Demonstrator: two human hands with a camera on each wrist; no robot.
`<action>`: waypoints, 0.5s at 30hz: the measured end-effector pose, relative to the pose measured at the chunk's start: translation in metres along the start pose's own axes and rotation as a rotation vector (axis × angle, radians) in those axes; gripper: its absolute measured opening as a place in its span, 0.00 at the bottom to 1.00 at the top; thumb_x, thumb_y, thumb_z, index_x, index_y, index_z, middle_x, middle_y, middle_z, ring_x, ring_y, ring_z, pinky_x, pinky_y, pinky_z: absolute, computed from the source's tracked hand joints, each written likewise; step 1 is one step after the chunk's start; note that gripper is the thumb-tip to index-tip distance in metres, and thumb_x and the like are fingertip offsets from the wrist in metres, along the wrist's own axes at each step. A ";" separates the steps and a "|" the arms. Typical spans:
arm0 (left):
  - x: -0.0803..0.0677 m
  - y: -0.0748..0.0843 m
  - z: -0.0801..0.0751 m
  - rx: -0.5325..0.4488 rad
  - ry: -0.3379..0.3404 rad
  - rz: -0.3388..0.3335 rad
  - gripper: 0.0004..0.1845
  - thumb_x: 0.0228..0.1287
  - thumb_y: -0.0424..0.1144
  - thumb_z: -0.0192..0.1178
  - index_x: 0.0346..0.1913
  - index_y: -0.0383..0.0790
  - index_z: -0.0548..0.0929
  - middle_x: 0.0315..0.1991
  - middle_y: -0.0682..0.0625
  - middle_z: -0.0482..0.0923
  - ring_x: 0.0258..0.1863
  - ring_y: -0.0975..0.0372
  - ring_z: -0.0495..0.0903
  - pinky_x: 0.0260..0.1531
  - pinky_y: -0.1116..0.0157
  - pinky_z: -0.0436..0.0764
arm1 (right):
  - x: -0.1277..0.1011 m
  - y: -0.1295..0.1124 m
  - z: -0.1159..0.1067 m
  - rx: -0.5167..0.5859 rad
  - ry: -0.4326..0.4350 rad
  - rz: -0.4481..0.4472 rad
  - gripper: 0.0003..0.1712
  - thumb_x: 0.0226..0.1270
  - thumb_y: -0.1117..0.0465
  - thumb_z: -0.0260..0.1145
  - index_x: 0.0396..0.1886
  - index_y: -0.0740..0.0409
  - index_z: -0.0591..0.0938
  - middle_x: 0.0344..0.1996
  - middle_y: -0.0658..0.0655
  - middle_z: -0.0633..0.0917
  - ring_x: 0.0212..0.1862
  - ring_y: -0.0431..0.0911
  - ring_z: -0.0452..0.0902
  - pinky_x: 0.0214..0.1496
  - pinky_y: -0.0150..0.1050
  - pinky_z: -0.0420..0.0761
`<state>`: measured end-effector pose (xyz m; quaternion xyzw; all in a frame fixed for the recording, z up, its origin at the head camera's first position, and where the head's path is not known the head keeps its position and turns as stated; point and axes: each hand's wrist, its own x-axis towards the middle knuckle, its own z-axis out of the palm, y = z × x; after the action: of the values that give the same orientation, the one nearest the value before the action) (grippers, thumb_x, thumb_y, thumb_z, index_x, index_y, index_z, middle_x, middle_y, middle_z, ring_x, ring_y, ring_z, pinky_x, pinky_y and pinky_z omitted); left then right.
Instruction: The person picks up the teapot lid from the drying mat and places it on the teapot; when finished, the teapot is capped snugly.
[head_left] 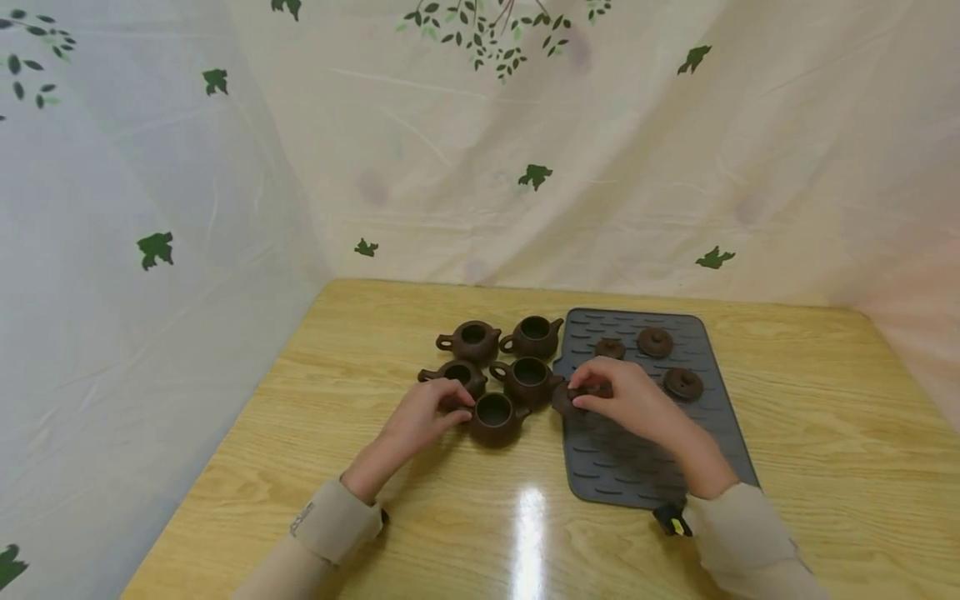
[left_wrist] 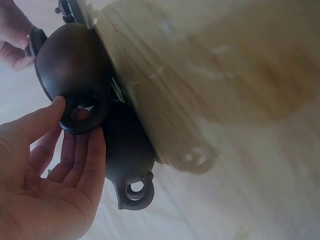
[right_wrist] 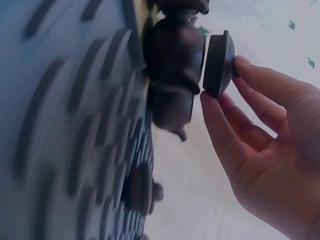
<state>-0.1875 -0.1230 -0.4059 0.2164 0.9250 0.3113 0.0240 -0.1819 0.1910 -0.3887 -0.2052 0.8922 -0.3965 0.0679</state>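
Observation:
My left hand (head_left: 420,417) pinches the handle of the nearest dark brown clay teapot (head_left: 495,423), which has no lid on it and its spout to the right. In the left wrist view, thumb and fingers close round the handle of this teapot (left_wrist: 72,60). My right hand (head_left: 633,400) holds a round teapot lid (head_left: 566,403) by its knob, raised above the left edge of the grey mat (head_left: 615,479). The right wrist view has the lid (right_wrist: 220,65) side-on, with fingertips at its knob and rim.
More lidless teapots stand close behind the held one, among them a middle one (head_left: 528,379) and a back one (head_left: 536,333). On the mat lie other lids: one at the back (head_left: 656,342), one to the right (head_left: 683,384) and one farther left (head_left: 611,347). A patterned curtain (head_left: 480,208) hangs behind the wooden table (head_left: 360,333).

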 end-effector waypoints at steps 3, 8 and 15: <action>0.000 0.000 0.000 0.001 -0.002 -0.001 0.05 0.55 0.37 0.68 0.35 0.50 0.83 0.35 0.55 0.83 0.38 0.64 0.81 0.41 0.65 0.80 | 0.008 -0.011 0.004 0.031 -0.023 -0.021 0.08 0.62 0.59 0.66 0.42 0.48 0.80 0.42 0.48 0.81 0.46 0.46 0.80 0.41 0.37 0.81; 0.001 -0.001 0.001 0.006 0.008 0.004 0.05 0.55 0.37 0.68 0.34 0.50 0.83 0.35 0.56 0.83 0.38 0.64 0.81 0.41 0.65 0.80 | 0.020 -0.023 0.017 0.041 -0.041 -0.050 0.10 0.62 0.58 0.67 0.43 0.49 0.80 0.43 0.49 0.81 0.48 0.46 0.79 0.44 0.39 0.80; 0.000 -0.004 0.005 0.000 0.011 0.000 0.05 0.55 0.37 0.68 0.34 0.50 0.83 0.34 0.56 0.83 0.36 0.65 0.81 0.40 0.65 0.80 | 0.033 -0.035 0.041 0.071 -0.045 -0.112 0.10 0.62 0.58 0.67 0.43 0.49 0.80 0.42 0.48 0.81 0.45 0.42 0.79 0.44 0.36 0.80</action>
<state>-0.1884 -0.1226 -0.4118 0.2147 0.9251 0.3125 0.0190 -0.1892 0.1279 -0.3893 -0.2613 0.8629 -0.4264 0.0728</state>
